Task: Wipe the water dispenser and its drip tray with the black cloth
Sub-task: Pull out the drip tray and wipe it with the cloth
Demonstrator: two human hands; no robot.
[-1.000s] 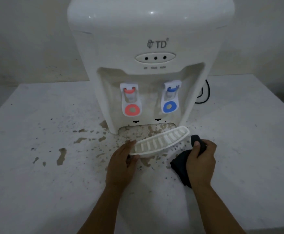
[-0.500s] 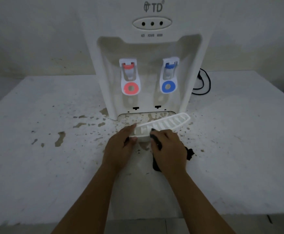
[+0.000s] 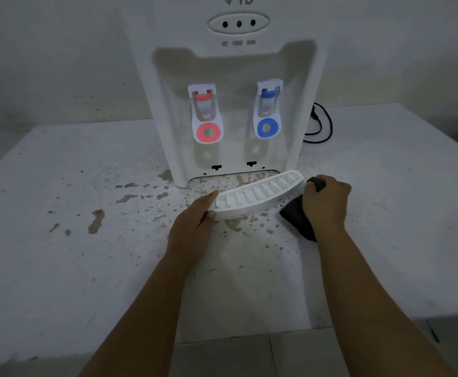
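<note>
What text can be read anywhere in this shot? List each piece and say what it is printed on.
"TD", cut off by the top edge so only its lower part shows, with a logo mark to its left: on the front of the water dispenser.
"HOT", "POWER" and a third word too blurred to read: small labels under the three indicator lights.
The red tap, blue tap and drip tray show no text.

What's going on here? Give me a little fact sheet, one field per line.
Place: white table, stained with brown splashes
Machine: water dispenser with a red tap and a blue tap
Drip tray: out of its slot, tilted
Left hand: holds the tray's left end
Right hand: grips the black cloth at the tray's right end
Behind: black cable
</note>
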